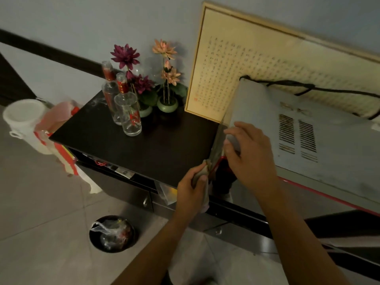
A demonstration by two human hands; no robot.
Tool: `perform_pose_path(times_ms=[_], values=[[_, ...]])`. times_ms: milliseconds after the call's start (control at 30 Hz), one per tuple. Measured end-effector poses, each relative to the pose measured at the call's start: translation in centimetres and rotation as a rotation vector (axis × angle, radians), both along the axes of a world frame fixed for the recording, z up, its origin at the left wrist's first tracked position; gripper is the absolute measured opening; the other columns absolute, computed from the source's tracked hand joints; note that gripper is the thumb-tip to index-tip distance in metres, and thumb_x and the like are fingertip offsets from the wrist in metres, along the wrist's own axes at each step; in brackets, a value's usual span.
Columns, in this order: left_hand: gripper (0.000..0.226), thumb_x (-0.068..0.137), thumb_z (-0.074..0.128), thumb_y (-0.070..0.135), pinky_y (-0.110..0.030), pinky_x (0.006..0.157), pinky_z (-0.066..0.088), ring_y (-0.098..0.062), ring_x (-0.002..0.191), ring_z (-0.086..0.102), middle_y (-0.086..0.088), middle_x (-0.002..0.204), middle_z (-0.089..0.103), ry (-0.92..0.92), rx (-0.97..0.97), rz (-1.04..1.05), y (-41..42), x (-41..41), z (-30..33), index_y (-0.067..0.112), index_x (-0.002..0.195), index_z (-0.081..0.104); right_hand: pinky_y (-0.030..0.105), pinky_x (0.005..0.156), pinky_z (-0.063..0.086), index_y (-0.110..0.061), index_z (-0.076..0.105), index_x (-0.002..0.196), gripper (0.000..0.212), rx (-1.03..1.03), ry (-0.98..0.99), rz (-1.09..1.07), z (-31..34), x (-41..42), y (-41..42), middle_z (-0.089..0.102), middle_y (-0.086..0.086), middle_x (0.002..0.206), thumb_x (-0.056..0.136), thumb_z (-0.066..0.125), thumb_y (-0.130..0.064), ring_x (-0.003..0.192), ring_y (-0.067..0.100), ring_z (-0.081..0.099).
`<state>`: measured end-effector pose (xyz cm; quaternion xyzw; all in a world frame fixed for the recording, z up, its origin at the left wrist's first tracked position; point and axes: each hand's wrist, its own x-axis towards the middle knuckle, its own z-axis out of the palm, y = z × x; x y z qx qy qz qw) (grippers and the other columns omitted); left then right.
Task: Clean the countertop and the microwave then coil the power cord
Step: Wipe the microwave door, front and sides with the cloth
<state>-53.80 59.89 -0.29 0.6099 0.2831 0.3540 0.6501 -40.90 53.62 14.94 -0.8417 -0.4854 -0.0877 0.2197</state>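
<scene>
The microwave (287,128) stands at three o'clock on the dark worktop (131,145), steadied at its near corner by the right hand (249,153), fingers curled over it. A cloth (202,173) is pinched in the left hand (190,190) (wiping should be firm, down the side).

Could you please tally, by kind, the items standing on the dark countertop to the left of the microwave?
Clear glass bottles with red labels: 2
Green ceramic pots of artificial flowers: 2
Framed cream calligraphy panel, leaning on the wall: 1
Total: 5
</scene>
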Motion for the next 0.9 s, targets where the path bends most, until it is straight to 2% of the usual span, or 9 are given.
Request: perform_pose_path(times_ms=[67, 133, 200, 300, 433, 633, 733, 800, 900], values=[[0.030, 0.099, 0.062, 0.027, -0.012, 0.091, 0.049, 0.001, 0.109, 0.067, 0.022, 0.112, 0.073, 0.091, 0.008, -0.016, 0.4, -0.1, -1.3, 0.012, 0.125, 0.068, 0.040, 0.108, 0.032, -0.023, 0.061, 0.121, 0.027, 0.034, 0.002, 0.000, 0.1, 0.1, -0.7, 0.051, 0.003, 0.140, 0.097, 0.053, -0.032, 0.128, 0.023, 0.046], [0.027, 0.097, 0.064, 0.029, -0.019, 0.089, 0.053, 0.000, 0.105, 0.068, 0.017, 0.108, 0.074, 0.200, 0.037, -0.060, 1.0, -0.3, -2.9, 0.019, 0.120, 0.071, 0.045, 0.109, 0.032, -0.023, 0.062, 0.122, 0.030, 0.058, -0.008, -0.008, 0.2, 0.5, -1.7, 0.050, 0.004, 0.142, 0.096, 0.051, -0.036, 0.131, 0.025, 0.046], [0.020, 0.096, 0.066, 0.024, -0.025, 0.093, 0.056, -0.001, 0.104, 0.069, 0.014, 0.112, 0.074, 0.305, 0.088, -0.016, 2.0, -0.8, -4.5, 0.024, 0.116, 0.071, 0.047, 0.111, 0.030, -0.024, 0.061, 0.123, 0.034, 0.070, -0.009, -0.031, 0.4, 1.3, -3.2, 0.049, 0.003, 0.144, 0.095, 0.049, -0.039, 0.133, 0.026, 0.044], [0.027, 0.097, 0.066, 0.009, -0.022, 0.097, 0.051, -0.013, 0.113, 0.066, 0.001, 0.122, 0.069, 0.477, 0.095, 0.134, 3.7, -2.1, -6.2, 0.017, 0.123, 0.070, 0.053, 0.109, 0.034, -0.022, 0.062, 0.123, 0.034, 0.091, -0.032, -0.084, 0.4, 3.2, -5.9, 0.050, 0.005, 0.143, 0.095, 0.050, -0.037, 0.131, 0.029, 0.047], [0.034, 0.093, 0.069, 0.006, -0.031, 0.103, 0.048, -0.026, 0.116, 0.059, -0.003, 0.130, 0.065, 0.755, 0.381, -0.006, 4.9, -2.3, -8.3, 0.020, 0.124, 0.071, 0.055, 0.107, 0.037, -0.018, 0.063, 0.122, 0.037, 0.037, -0.065, -0.192, 0.2, 5.4, -9.6, 0.052, 0.011, 0.139, 0.096, 0.047, -0.039, 0.126, 0.033, 0.050], [0.026, 0.093, 0.070, 0.018, -0.034, 0.094, 0.053, -0.018, 0.108, 0.057, 0.001, 0.118, 0.063, 0.746, 0.417, -0.083, 1.7, -1.8, -8.9, 0.026, 0.118, 0.068, 0.050, 0.108, 0.034, -0.018, 0.060, 0.121, 0.036, -0.015, -0.133, -0.230, -0.3, 6.0, -12.6, 0.052, 0.011, 0.135, 0.097, 0.046, -0.040, 0.123, 0.030, 0.050], [0.017, 0.094, 0.070, 0.020, -0.021, 0.076, 0.048, -0.013, 0.094, 0.057, 0.001, 0.112, 0.056, 0.691, 0.341, -0.006, -0.8, -1.9, -9.8, 0.022, 0.108, 0.060, 0.047, 0.109, 0.031, -0.017, 0.060, 0.123, 0.037, -0.019, -0.156, -0.226, -0.7, 6.1, -13.5, 0.053, 0.010, 0.135, 0.098, 0.045, -0.039, 0.126, 0.028, 0.049], [0.020, 0.094, 0.070, 0.018, -0.017, 0.069, 0.044, -0.013, 0.086, 0.057, 0.000, 0.109, 0.056, 0.630, 0.258, 0.020, -3.0, -1.5, -9.9, 0.028, 0.097, 0.054, 0.047, 0.108, 0.031, -0.016, 0.060, 0.123, 0.036, -0.009, -0.160, -0.226, -0.9, 6.5, -14.4, 0.052, 0.011, 0.137, 0.099, 0.045, -0.039, 0.126, 0.028, 0.049], [0.032, 0.093, 0.070, 0.022, -0.035, 0.069, 0.054, -0.023, 0.085, 0.058, -0.001, 0.102, 0.054, 0.580, 0.158, 0.001, -6.2, 0.1, -10.2, 0.039, 0.082, 0.045, 0.047, 0.109, 0.031, -0.017, 0.059, 0.122, 0.033, 0.003, -0.149, -0.212, -0.6, 7.4, -16.1, 0.050, 0.012, 0.138, 0.099, 0.045, -0.037, 0.126, 0.028, 0.048]])
